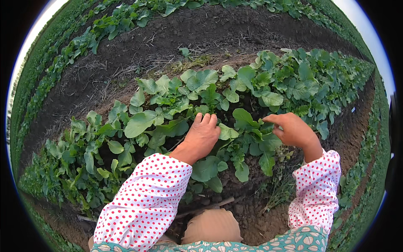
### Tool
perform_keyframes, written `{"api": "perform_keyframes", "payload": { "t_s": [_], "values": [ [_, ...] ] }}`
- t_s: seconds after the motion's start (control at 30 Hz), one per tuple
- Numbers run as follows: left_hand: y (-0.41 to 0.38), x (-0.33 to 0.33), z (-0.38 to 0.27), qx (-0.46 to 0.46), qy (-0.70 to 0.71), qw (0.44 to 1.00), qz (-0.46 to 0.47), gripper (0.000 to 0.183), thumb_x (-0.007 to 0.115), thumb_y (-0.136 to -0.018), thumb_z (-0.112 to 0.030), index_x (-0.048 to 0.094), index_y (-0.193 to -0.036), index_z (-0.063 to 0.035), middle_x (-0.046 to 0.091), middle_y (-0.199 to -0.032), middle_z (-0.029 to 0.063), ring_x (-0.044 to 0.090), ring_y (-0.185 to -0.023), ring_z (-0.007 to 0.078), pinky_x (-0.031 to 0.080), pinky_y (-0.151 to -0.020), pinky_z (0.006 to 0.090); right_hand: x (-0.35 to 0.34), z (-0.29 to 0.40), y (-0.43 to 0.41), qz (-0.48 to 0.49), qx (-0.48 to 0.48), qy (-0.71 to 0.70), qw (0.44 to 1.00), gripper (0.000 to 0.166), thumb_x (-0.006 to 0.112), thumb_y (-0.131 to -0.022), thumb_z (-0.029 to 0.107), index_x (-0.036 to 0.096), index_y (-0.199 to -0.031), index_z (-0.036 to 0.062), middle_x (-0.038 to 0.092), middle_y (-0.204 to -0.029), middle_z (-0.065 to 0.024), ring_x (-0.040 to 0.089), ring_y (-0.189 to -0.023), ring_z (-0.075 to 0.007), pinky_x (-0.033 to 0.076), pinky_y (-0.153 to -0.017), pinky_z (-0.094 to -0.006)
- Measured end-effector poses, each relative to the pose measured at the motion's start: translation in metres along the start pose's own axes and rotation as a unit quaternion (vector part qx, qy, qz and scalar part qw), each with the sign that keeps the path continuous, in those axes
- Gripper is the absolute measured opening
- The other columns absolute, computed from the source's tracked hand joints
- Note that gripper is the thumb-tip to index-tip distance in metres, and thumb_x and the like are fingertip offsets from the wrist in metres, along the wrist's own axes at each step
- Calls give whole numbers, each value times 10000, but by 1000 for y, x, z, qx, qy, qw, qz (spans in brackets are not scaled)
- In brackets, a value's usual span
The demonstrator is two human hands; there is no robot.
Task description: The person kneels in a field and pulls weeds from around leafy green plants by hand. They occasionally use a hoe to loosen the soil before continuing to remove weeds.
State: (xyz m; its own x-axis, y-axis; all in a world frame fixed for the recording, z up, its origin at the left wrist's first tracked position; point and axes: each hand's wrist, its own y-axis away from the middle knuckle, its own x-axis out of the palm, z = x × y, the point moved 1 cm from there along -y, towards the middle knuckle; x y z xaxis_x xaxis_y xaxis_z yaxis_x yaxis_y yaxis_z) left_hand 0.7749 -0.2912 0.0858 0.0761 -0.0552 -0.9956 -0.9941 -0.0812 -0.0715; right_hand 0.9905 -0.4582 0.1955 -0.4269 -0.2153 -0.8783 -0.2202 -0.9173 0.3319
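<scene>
A dense row of broad-leaved green crop plants crosses the view in front of me. My left hand reaches palm down into the middle of the row, its fingers bent among the leaves. What lies under those fingers is hidden. To the right, my right hand hovers at the edge of a leafy plant. Its index finger points left, with the tip at a leaf edge, and a gap shows between that finger and the thumb. A pale, creased leaf sits between the two hands.
Dark soil with scattered dry straw runs behind the row. Further crop rows curve along the far side. Near my knee lies a stick, and grassy weeds grow at the row's near edge.
</scene>
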Motion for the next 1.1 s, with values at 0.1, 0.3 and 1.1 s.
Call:
{"api": "perform_keyframes", "payload": {
  "t_s": [0.1, 0.3, 1.1],
  "values": [
    [-5, 1, -5, 10, -14, 1000, 6, 182, 596, -741, -108, 646, -896, -26, 515, -1238, 223, 484, -1172, 339, 341, -1004, 450, 64, -43, -97, -152, 91, -24, 984, 295, 635, -798, 109, 634, -1080, 26, 654, -1007, -223, 619, -954, -390, 512, -808, -464],
    [1, -2, -6, 0, -3, 1000, 19, 204, 602, -733, -98, 641, -917, -18, 501, -1257, 231, 467, -1199, 345, 331, -1013, 461, 136, -39, -215, -380, -81, -35, 921, 268, 622, -821, 215, 631, -1051, 77, 658, -974, -184, 615, -922, -379, 498, -793, -435],
    [-20, -30, -33, 42, 40, 998, 18, 455, 738, -678, -150, 578, -1091, -43, 466, -1300, 193, 400, -1283, 348, 304, -1067, 496, 106, -185, -153, -369, 224, -292, 853, 445, 577, -922, 196, 501, -1313, -3, 616, -1073, -163, 616, -867, -212, 492, -750, -373]
  ]
}}
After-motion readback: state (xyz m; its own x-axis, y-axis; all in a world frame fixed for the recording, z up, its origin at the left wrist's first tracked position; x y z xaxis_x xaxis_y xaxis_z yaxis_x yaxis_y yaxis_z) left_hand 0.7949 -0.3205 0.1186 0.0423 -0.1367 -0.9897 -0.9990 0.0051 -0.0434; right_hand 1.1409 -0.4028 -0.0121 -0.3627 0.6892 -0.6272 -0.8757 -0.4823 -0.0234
